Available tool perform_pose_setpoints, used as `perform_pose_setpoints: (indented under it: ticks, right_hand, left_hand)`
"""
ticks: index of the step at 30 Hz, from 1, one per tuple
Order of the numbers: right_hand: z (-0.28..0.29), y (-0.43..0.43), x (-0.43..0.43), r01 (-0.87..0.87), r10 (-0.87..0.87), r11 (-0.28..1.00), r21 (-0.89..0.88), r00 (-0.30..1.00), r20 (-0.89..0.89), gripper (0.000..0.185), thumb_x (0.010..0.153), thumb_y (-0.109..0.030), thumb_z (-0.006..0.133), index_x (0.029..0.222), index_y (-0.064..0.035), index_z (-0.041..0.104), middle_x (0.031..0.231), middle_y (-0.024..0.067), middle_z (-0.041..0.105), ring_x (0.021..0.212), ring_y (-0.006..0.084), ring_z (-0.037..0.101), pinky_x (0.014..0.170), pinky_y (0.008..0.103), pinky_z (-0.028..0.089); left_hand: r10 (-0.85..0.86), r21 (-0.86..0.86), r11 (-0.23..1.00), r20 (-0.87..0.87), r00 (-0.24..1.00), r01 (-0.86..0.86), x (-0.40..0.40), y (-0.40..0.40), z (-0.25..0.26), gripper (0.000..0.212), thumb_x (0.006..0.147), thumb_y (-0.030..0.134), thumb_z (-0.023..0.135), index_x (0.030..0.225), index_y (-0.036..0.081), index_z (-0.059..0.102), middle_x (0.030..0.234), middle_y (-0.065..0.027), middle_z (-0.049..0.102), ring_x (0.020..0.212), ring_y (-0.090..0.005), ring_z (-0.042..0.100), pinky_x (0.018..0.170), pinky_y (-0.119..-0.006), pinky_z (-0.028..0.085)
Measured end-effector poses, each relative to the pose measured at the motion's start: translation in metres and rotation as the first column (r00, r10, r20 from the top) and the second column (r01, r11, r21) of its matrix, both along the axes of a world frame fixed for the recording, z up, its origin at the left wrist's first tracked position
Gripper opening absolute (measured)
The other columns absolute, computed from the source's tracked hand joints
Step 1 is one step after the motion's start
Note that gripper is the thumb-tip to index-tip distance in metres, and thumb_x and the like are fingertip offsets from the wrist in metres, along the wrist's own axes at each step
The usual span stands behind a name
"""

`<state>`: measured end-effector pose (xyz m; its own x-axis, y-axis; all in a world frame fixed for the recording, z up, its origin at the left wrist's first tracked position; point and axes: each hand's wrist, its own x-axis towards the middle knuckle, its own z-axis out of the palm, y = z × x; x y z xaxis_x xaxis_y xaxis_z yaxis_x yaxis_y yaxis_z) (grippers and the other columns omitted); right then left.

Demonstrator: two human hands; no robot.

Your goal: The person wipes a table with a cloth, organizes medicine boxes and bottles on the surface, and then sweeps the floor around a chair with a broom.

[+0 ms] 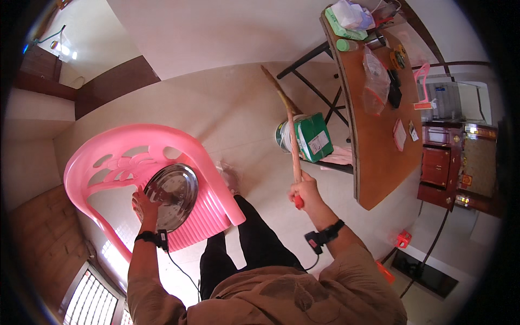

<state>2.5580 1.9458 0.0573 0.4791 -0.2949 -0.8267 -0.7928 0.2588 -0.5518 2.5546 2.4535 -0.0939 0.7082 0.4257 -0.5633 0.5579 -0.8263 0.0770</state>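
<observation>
A round, shiny stainless-steel tray stands tilted over the ribbed seat of a pink plastic armchair. My left hand grips its near left rim, and the polished face carries reflections. In my right hand is a long, slender stick with a red end cap below the fist. It reaches away from me, past a green box, and turns brown and thin at its far end; what that end is made of I cannot tell.
To the right stands a brown table with dark metal legs. A tissue pack, a green-lidded jar and a clear plastic bag lie on it. A white bucket sits beside the green box. Wrist-strap cables hang near my body.
</observation>
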Motion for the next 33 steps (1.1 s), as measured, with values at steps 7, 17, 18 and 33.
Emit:
perform_pose_setpoints:
  ticks: [7,17,18,33]
  right_hand:
    - [-0.074,0.057,0.102,0.448,-0.452,0.889,0.099,0.891,0.029,0.037,0.065,0.015,0.056,0.09,-0.0076,0.042,0.06,0.0073,0.045,0.037,0.0212,0.045,0.032,0.0313,0.034]
    - [-0.2,-0.029,0.175,0.511,-0.509,0.858,-0.054,0.859,0.049,0.028,0.07,0.011,0.065,0.088,-0.0018,0.047,0.066,0.0121,0.053,0.046,0.0223,0.053,0.037,0.0251,0.037]
    - [-0.206,-0.044,0.176,0.487,-0.479,0.868,-0.097,0.873,0.092,0.033,0.068,0.012,0.066,0.092,-0.0014,0.047,0.071,0.0129,0.054,0.048,0.023,0.055,0.038,0.0269,0.04]
    - [-0.194,-0.06,0.046,-0.195,0.165,0.931,-0.308,0.979,-0.123,0.092,0.051,0.014,0.063,0.137,-0.0119,0.04,0.092,0.0116,0.06,0.073,0.0321,0.064,0.054,0.0408,0.053]
  left_hand:
    - [-0.057,0.036,0.998,-0.034,0.998,0.058,0.001,0.006,-0.011,0.106,0.052,0.025,0.089,0.141,0.015,0.033,0.137,-0.0145,0.041,0.128,-0.0367,0.038,0.099,-0.061,0.032]
    - [0.066,-0.23,0.971,-0.023,0.998,-0.069,-0.017,0.013,-0.019,0.068,0.041,0.028,0.091,0.101,0.008,0.066,0.102,-0.0148,0.064,0.096,-0.0322,0.061,0.081,-0.042,0.049]
    - [0.095,-0.22,0.971,0.016,0.995,-0.089,-0.025,0.014,-0.022,0.061,0.041,0.025,0.091,0.095,0.007,0.068,0.095,-0.0131,0.067,0.091,-0.0298,0.064,0.08,-0.041,0.049]
    - [0.433,-0.573,0.745,0.024,0.901,-0.342,-0.049,0.023,-0.064,0.09,0.037,0.013,0.092,0.117,-0.001,0.055,0.103,-0.0093,0.064,0.089,-0.0219,0.062,0.073,-0.033,0.052]
